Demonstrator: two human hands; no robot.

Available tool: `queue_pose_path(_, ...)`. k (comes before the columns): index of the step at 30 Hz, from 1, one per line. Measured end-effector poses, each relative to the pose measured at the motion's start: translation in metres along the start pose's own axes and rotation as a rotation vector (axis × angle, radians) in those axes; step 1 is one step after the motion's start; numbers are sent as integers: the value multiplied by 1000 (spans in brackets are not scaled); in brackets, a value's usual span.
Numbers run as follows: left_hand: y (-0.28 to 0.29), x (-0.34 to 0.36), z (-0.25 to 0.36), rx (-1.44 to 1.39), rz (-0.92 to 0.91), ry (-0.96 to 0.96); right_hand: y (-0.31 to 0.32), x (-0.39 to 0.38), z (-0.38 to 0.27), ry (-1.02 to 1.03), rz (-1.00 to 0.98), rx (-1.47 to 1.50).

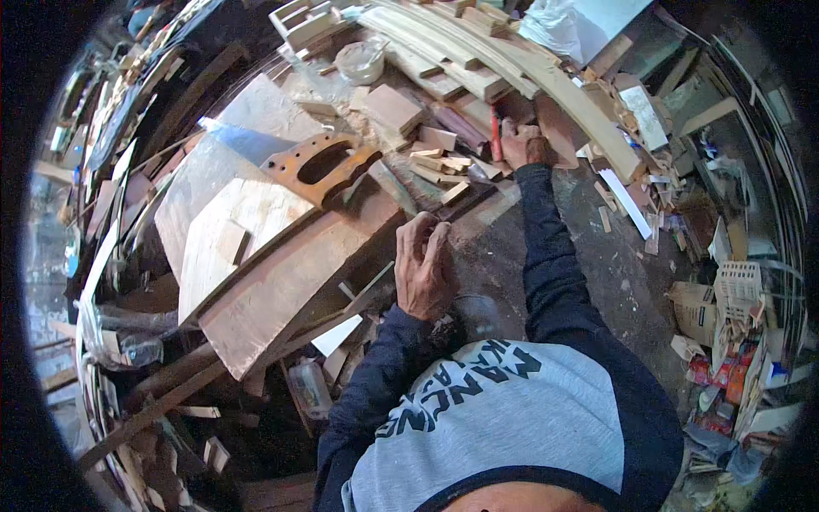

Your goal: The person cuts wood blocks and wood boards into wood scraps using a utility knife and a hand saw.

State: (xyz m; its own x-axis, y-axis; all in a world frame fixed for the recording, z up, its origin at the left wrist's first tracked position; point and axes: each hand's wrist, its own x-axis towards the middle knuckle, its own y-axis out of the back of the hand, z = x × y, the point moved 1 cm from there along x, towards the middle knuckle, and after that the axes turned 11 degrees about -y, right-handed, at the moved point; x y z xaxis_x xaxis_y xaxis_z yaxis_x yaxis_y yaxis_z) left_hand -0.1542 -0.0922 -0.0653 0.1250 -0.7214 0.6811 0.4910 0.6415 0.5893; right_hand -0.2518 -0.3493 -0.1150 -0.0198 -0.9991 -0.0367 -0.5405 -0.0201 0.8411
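My left hand (422,266) is at the near edge of the cluttered bench, fingers bent downward; whatever lies under its fingertips is hidden. Stretched farther forward, my right hand (523,145) has its fingers curled beside a slim red stick-like tool (496,135), which it appears to grip. Short pale wood offcuts (439,165) lie to the left of that hand. A handsaw with a brown wooden handle (322,169) rests on boards to the left of my left hand. Its blade (239,141) points away to the far left.
A pale wooden panel (243,226) with a small block on it lies over a brown board (299,290) at left. Long planks (546,81) stretch across the far side, near a round tub (361,61). Scraps and a plastic basket (739,282) crowd the right.
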Motion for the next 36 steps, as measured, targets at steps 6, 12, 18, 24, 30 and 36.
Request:
queue_pose_path(6, 57, -7, -11, -27, 99, 239, 34, -37, -23, 141, 44, -141)
queue_pose_path(12, 118, -17, -42, 16, 323, 360, 47, -75, -17, 96, 174, 49)
queue_pose_path(18, 210, -25, -107, 462, 103, 252, 63, -161, -72, 427, 32, 371)
queue_pose_path(24, 226, -29, -145, 499, -95, 289, 45, -202, -124, 726, -63, 392)
queue_pose_path(30, 222, -33, -163, 554, -149, 302, 32, -215, -148, 799, -120, 343)
queue_pose_path(36, 233, -36, -152, -18, 63, 342, 23, -204, -144, 950, 56, 228)
